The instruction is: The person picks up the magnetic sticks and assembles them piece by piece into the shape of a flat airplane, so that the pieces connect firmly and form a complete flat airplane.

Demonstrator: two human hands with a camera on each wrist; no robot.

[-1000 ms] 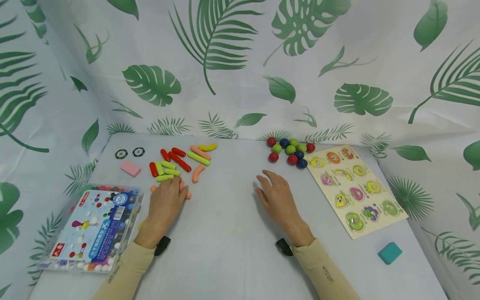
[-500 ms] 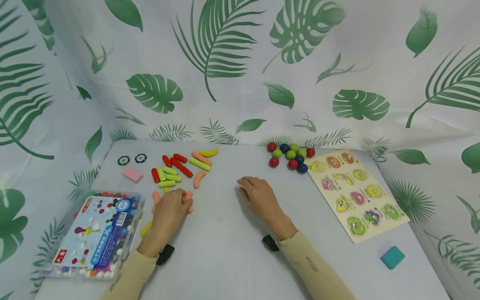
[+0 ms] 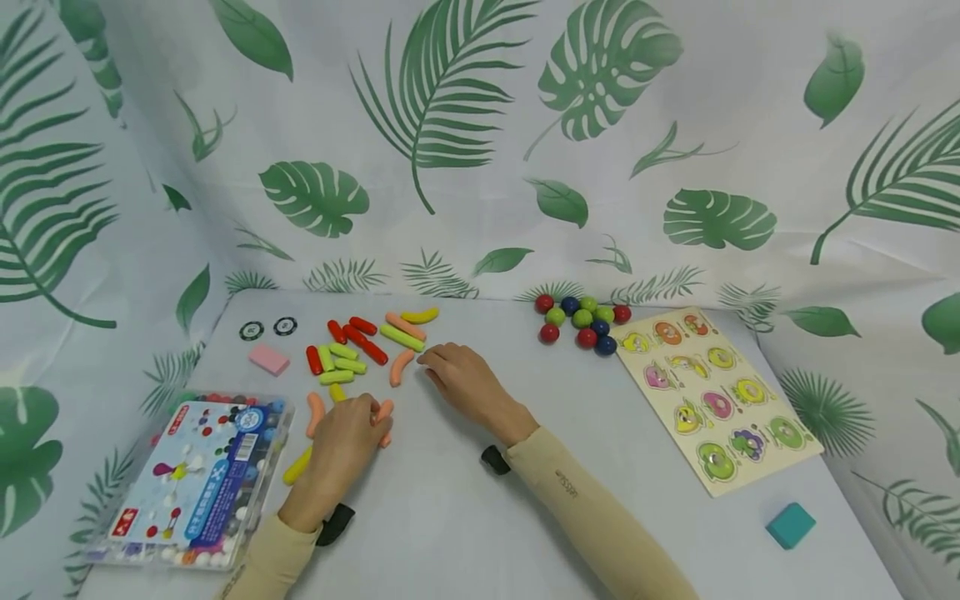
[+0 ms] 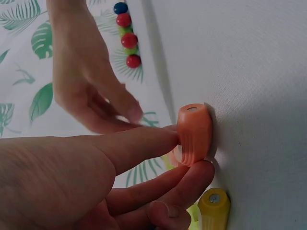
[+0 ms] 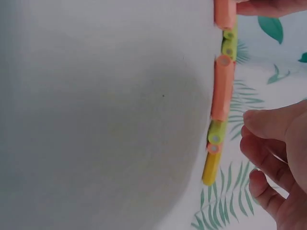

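My left hand [image 3: 343,446] pinches a curved orange magnetic rod [image 4: 195,134] between thumb and fingertips, low over the white table. A round metal disc shows in the rod's end. Beside it in the left wrist view is a yellow magnetic rod [image 4: 214,208]. My right hand [image 3: 467,382] holds nothing; its fingers are loosely bent. It is just right of another curved orange rod [image 3: 401,367], with a gap between them in the right wrist view. Red rods [image 3: 366,343] and lime green rods [image 3: 347,365] lie in a group beyond my left hand.
A clear plastic case [image 3: 195,483] of coloured balls lies at left. Behind it are a pink block [image 3: 268,360] and two black-and-white discs [image 3: 285,326]. Red, green and blue balls [image 3: 587,337] cluster at the back right, near a fruit puzzle board [image 3: 720,400] and a teal block [image 3: 791,525].
My right hand has moved left across the table, towards the curved orange rod. My left hand has stayed near the same spot, shifting slightly among the rods. The head view has tilted up a little.
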